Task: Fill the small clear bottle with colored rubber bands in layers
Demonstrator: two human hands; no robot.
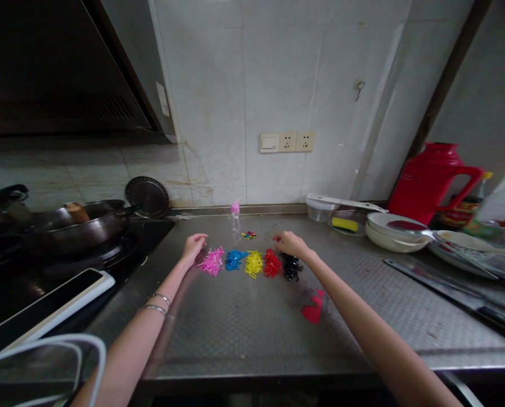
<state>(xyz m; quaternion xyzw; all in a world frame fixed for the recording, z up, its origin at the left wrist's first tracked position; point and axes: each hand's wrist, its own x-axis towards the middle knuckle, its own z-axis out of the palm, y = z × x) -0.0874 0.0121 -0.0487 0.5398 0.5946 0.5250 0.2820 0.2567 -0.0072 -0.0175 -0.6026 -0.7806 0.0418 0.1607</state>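
Note:
Several small piles of rubber bands lie in a row on the metal counter: pink (211, 262), blue (235, 260), yellow (254, 264), red (272, 263) and black (291, 267). Behind the row sits a small mixed-colour heap of bands (249, 235). My left hand (193, 247) rests beside the pink pile, its fingers loosely bent and holding nothing I can see. Just behind the black pile, partly over it, my right hand (292, 244) has its fingertips drawn together; anything between them is too small to make out. A small clear bottle with a pink top (236, 217) stands behind the piles.
Red torn pieces on a clear plastic bag (313, 308) lie near my right forearm. To the right are a knife (439, 288), stacked bowls (394, 243), a yellow sponge (344, 225) and a red thermos (426, 181). A stove with a pan (82, 226) occupies the left.

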